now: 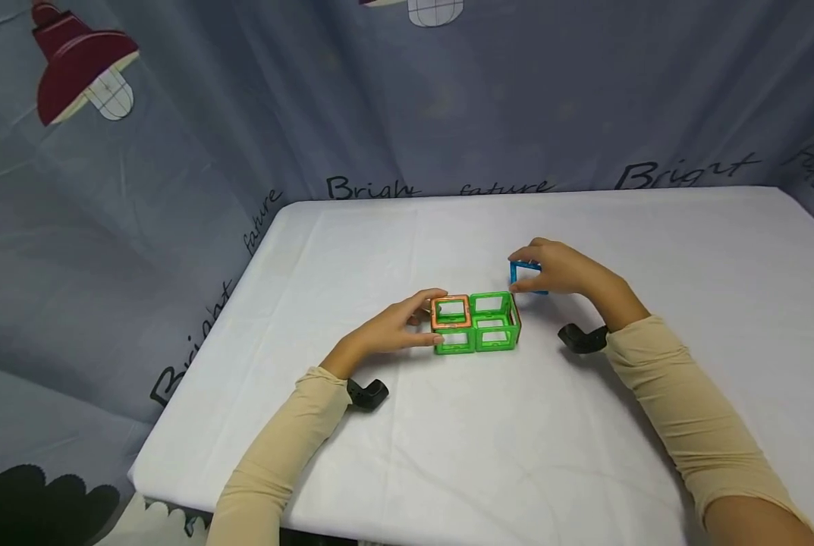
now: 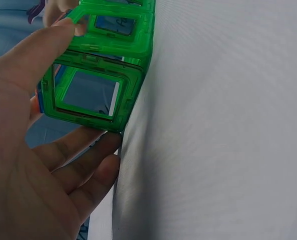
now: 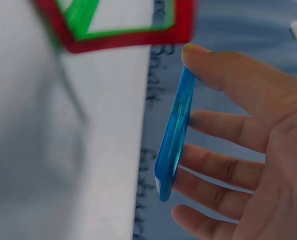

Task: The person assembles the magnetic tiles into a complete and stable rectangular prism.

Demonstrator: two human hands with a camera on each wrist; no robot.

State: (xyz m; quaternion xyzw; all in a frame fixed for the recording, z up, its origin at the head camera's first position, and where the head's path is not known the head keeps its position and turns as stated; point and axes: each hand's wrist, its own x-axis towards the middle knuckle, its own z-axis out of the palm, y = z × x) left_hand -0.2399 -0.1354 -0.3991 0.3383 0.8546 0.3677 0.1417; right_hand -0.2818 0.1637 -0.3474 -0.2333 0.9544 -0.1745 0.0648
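A two-cell box of green magnetic tiles (image 1: 474, 341) stands on the white table, with an orange square tile (image 1: 451, 326) on top of its left cell. The right cell has an uncovered top. My left hand (image 1: 394, 326) holds the box at its left end, thumb on the front face and forefinger at the back top corner. Behind the box's right end, my right hand (image 1: 562, 268) pinches a blue square magnetic tile (image 1: 513, 274) by its edges. In the right wrist view this blue tile (image 3: 175, 132) appears edge-on, close to a red tile (image 3: 131, 46) on the box's end.
White cloth covers the table (image 1: 488, 440). Black curved wrist mounts stick out from both sleeves, one at the left wrist (image 1: 369, 395) and one at the right (image 1: 582, 339). A grey printed curtain (image 1: 516, 98) hangs behind the table's far edge.
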